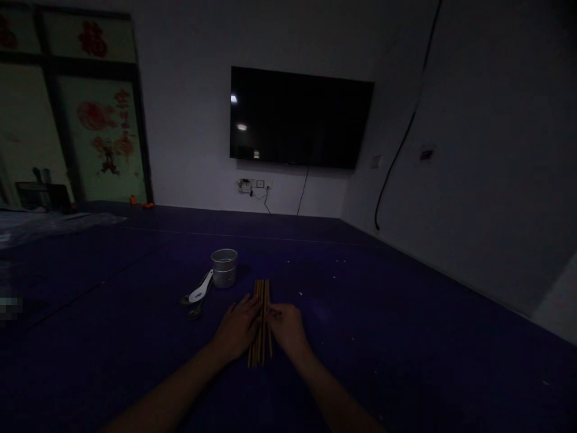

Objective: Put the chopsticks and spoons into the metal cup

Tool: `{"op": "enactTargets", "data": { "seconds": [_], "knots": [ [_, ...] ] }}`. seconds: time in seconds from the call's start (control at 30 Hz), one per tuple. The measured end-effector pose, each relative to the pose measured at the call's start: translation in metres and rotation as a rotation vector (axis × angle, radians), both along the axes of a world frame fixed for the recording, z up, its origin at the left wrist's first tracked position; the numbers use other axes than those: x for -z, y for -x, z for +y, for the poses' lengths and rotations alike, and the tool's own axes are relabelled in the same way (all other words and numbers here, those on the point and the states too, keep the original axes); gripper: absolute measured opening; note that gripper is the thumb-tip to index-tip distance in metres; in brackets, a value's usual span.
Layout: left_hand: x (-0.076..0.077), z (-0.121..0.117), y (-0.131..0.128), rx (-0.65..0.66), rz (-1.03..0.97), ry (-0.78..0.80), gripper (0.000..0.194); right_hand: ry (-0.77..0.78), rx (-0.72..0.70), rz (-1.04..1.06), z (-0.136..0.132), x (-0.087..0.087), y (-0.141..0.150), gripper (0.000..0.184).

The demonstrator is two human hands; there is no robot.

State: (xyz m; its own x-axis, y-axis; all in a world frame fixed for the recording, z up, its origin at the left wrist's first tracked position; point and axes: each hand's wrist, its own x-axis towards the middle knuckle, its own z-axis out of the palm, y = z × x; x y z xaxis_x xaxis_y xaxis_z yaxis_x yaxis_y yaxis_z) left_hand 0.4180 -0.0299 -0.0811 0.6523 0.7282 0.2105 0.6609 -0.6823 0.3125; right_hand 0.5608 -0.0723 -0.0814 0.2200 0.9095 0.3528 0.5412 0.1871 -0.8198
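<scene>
Several wooden chopsticks (258, 351) lie side by side on the blue-purple surface, pointing away from me. Flat across their left side rests my left hand (243, 320), its fingers stretched out over them. My right hand (285, 323) pinches the rightmost chopstick (271, 345) between thumb and fingers near its middle; that chopstick is slightly angled from the others. To the left of the chopsticks' far ends stands a metal cup (224, 269). Beside the cup lie a white spoon (198, 293) and darker metal spoons (195, 313), partly overlapping.
Small white scraps (300, 293) are scattered over the right part of the surface (406, 337). Clear plastic sheeting (58, 222) lies at the far left. A television (300, 117) hangs on the back wall, and a black cable (396, 155) runs down the right wall. The room is dim.
</scene>
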Motion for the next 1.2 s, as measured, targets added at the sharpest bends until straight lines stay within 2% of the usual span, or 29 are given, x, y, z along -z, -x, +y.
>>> {"op": "enactTargets", "data": {
  "seconds": [0.53,0.83,1.2],
  "knots": [
    [-0.002,0.000,0.000,-0.017,0.018,0.009,0.047,0.090,0.101,-0.485,-0.001,-0.002,0.004,0.022],
    [-0.001,0.000,0.001,-0.016,0.020,0.008,0.047,0.097,0.129,-0.580,-0.004,0.004,0.007,0.021],
    [-0.001,0.001,0.002,0.000,0.023,-0.006,0.046,0.202,0.121,-0.588,-0.010,-0.005,0.010,0.022]
  ]
}}
